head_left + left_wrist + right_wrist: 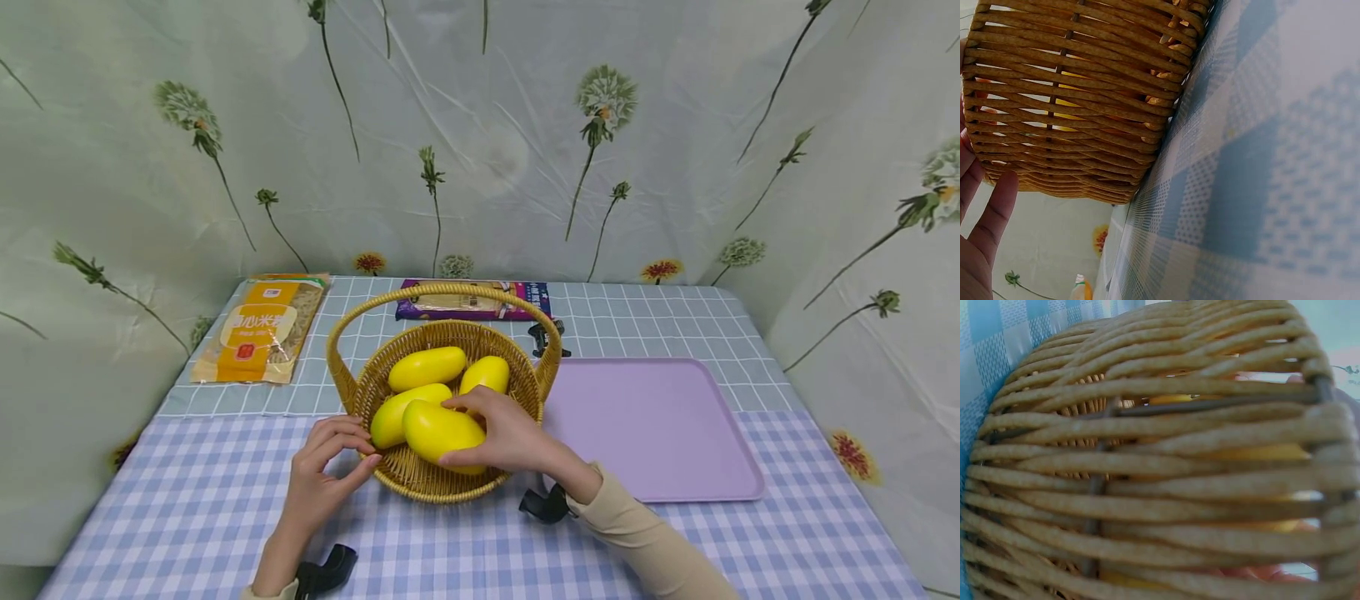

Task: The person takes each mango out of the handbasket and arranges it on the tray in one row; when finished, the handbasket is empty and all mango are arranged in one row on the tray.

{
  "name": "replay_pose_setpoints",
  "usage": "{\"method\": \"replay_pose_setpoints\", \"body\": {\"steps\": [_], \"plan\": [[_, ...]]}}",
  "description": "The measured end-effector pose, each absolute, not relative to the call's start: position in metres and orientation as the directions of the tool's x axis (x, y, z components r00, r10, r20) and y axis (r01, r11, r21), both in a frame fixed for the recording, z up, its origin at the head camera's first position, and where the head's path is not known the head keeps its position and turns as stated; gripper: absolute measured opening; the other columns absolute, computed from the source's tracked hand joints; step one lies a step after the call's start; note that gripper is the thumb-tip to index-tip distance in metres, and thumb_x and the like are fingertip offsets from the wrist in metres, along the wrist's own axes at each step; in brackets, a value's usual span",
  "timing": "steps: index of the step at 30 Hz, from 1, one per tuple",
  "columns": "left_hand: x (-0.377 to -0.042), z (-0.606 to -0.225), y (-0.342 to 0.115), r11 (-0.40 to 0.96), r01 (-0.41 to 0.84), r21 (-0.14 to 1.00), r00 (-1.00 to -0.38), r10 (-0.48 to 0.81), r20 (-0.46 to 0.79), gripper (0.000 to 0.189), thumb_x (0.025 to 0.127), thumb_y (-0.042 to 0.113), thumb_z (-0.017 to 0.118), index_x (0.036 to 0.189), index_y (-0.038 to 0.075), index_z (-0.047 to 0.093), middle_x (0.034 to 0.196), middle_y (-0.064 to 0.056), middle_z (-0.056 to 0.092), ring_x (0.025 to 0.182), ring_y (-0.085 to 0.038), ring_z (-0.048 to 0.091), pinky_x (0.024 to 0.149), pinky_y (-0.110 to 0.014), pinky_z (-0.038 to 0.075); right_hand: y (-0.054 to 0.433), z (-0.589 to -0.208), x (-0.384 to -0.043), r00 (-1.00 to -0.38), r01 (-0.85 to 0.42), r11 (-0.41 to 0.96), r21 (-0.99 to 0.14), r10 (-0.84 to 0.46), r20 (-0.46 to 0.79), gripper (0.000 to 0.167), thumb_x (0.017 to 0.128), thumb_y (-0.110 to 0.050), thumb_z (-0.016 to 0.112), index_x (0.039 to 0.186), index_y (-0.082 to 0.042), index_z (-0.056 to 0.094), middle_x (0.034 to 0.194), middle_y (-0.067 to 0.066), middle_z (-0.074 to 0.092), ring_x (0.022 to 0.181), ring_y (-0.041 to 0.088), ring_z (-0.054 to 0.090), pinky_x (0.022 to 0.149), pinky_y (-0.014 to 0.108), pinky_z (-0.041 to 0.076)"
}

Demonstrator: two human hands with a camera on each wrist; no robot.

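Observation:
A wicker basket (pixel 442 497) with a tall arched handle stands on the checked cloth, and several yellow mangoes (pixel 427 368) lie inside it. My right hand (pixel 506 429) reaches over the right rim and grips the front mango (pixel 441 433), thumb low and fingers over its top. At the front left rim, my left hand (pixel 326 471) pinches the wicker edge between thumb and fingers. In the left wrist view, fingers (pixel 994 212) touch the woven rim. Basket weave (pixel 1166 481) fills most of the right wrist view, with yellow showing through its gaps and the right hand mostly hidden.
A lilac tray (pixel 652 433) lies right of the basket. Behind the basket is a purple food packet (pixel 532 298) with a small black object (pixel 547 337) near it. An orange-labelled food bag (pixel 258 329) lies at the back left. A floral curtain (pixel 495 150) hangs behind the table.

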State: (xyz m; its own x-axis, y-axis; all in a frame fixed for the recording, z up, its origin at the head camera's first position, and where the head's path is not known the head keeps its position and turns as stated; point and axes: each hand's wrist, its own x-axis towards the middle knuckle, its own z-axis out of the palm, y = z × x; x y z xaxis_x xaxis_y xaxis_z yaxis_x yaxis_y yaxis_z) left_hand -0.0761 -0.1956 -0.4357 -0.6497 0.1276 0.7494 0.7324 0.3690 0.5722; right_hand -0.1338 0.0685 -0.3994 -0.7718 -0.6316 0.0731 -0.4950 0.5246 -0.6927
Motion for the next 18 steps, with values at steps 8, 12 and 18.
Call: {"method": "replay_pose_setpoints", "body": {"steps": [8,12,18], "plan": [[-0.076,-0.436,-0.196,0.367,0.732,0.574,-0.650,0.126,0.750,0.013,0.078,0.009,0.077,0.077,0.002,0.066,0.085,-0.016,0.062,0.093,-0.037,0.052,0.095,-0.027,0.039,0.076,-0.396,-0.128,-0.830,-0.467,0.475,-0.746,-0.527,0.184,0.062,0.070,-0.044,0.081,0.123,-0.019,0.061,0.105,-0.007,0.053,0.090,0.010,0.051,0.076,0.030,0.049],[-0.076,-0.436,-0.195,0.365,0.733,0.573,-0.649,0.125,0.750,0.013,0.078,0.009,0.077,0.077,0.003,0.066,0.085,-0.016,0.062,0.093,-0.036,0.053,0.095,-0.027,0.039,0.084,-0.392,-0.123,-0.838,-0.460,0.419,-0.783,-0.497,0.227,0.060,0.071,-0.041,0.081,0.122,-0.019,0.058,0.114,-0.008,0.052,0.093,0.011,0.051,0.077,0.032,0.051],[-0.077,-0.436,-0.196,0.373,0.728,0.575,-0.654,0.126,0.746,0.013,0.078,0.009,0.077,0.077,0.003,0.066,0.086,-0.014,0.062,0.094,-0.036,0.053,0.095,-0.027,0.039,0.098,-0.389,-0.115,-0.835,-0.463,0.369,-0.806,-0.486,0.258,0.060,0.074,-0.037,0.081,0.125,-0.018,0.054,0.120,-0.007,0.055,0.096,0.011,0.055,0.079,0.031,0.051]]}}
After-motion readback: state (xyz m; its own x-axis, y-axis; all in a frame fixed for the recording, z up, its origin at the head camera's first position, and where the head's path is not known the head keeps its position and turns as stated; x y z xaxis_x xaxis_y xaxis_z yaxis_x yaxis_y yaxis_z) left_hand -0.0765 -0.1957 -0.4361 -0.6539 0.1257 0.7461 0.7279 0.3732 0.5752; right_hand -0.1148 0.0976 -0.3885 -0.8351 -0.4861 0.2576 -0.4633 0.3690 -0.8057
